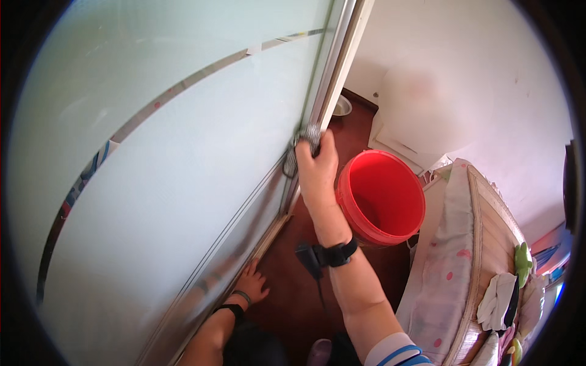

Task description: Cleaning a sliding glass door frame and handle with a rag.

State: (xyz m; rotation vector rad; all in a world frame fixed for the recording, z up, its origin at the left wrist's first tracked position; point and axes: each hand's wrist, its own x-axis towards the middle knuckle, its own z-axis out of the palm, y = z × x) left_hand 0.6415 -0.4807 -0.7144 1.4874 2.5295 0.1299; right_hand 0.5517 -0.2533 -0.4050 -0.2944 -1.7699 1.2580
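My right hand (316, 169) grips a grey striped cloth (310, 135), pressed against the metal side frame (328, 73) of a frosted glass door panel (174, 183). The cloth is slightly blurred. Low down on the left, my left hand (251, 283) has its fingers spread at the bottom rail of the door, holding nothing. Its reflection shows in the glass. Just right of my right forearm stands a red plastic bucket (384, 196); its inside looks dark toward the bottom.
Bedding with pink dots (446, 274) covers a bed at the right, bearing a woven mat (494, 215), crumpled clothes (496, 302) and a green soft toy (523, 263). A metal bowl (342, 106) sits on the dark red floor (293, 293) beyond the door edge. A white cabinet (398, 146) stands against the wall.
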